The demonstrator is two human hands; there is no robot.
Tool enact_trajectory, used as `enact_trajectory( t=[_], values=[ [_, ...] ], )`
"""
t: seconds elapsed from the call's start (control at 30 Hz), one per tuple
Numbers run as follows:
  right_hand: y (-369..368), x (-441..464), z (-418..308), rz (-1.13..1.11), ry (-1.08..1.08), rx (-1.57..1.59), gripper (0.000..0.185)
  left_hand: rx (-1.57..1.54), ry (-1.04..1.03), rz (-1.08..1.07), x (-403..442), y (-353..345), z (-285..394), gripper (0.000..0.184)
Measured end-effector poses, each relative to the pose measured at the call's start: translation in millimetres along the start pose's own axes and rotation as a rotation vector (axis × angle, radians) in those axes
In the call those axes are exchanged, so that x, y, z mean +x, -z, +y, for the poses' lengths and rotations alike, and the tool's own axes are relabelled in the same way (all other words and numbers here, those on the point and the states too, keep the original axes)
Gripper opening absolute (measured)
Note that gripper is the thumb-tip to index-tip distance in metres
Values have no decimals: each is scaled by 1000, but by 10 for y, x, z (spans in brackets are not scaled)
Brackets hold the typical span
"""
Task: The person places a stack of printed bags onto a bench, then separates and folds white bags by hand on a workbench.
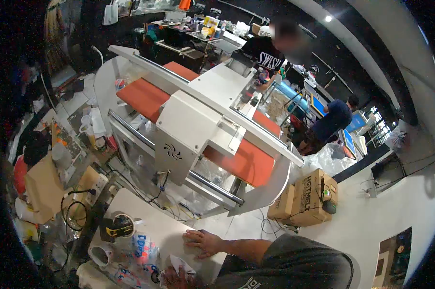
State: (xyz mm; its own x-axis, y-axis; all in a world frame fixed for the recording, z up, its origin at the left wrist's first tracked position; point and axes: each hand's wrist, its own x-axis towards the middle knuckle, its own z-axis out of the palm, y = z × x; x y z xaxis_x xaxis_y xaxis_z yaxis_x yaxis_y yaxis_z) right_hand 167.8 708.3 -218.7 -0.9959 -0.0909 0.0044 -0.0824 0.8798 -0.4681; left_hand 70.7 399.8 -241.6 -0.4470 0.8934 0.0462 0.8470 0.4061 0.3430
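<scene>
My right hand lies palm down on the pale tabletop, fingers spread, holding nothing. Closer to the bottom edge, my left hand grips a crumpled white cloth against the same surface; the frame cuts off part of this hand. Left of both hands lies a clear plastic bag with red and blue marks. A white cup is tipped on its side beyond the bag. Above it stands a round container with a yellow and black tool at it.
A large white machine with orange-red platens stands beyond the table. Brown cartons sit on the floor to its right. Cables and clutter fill the left side. Two other people are farther back, one behind the machine.
</scene>
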Motion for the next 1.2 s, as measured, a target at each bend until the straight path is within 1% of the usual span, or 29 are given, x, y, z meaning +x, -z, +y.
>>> enact_trajectory(
  t=[0.03, 0.2, 0.23, 0.27, 0.33, 0.37, 0.43, 0.47, 0.67, 0.77, 0.87, 0.93, 1.03, 1.2],
  values=[
    [-13, 3, 8, 52, 21, -16, 76, 1, 0, -1, -3, -17, -3, 69],
    [-22, 5, -17, 23, -8, -9, 73, 39, 5, -11, -87, -107, -17, 69],
    [-14, 15, -1, 14, -13, -2, 73, 16, -16, 56, -76, -123, -44, 68],
    [-14, 11, -4, 17, -22, 1, 73, 15, -24, 50, -78, -139, -59, 68],
    [-19, 3, -6, 66, -2, 16, 72, -4, -37, 130, -29, -91, -46, 69],
    [-22, 1, -13, 67, -5, 20, 72, -4, -38, 125, -42, -42, -33, 69],
    [-7, 6, -19, 60, 0, 11, 72, -50, 4, -37, 85, 287, 92, 68],
    [-28, 2, -22, 62, 2, 10, 72, -42, 9, -57, 87, 242, 78, 68],
    [21, 15, -27, -20, -35, -32, 74, 4, -8, -2, 16, 54, 32, 69],
    [114, 20, -49, -12, -13, -5, 73, 13, -1, 15, 15, 32, 29, 69],
    [68, 49, -54, -13, -51, 5, 71, 30, -1, 35, 16, -6, 4, 69],
    [94, 51, -55, -75, -68, 10, 71, 33, -3, 43, 23, -10, -1, 70],
    [59, 35, -14, -4, -25, 27, 69, 40, -7, 55, 22, -26, -5, 70],
    [90, 42, -63, -52, -45, -5, 72, 53, -6, 74, -27, -48, 29, 70]
  ],
)
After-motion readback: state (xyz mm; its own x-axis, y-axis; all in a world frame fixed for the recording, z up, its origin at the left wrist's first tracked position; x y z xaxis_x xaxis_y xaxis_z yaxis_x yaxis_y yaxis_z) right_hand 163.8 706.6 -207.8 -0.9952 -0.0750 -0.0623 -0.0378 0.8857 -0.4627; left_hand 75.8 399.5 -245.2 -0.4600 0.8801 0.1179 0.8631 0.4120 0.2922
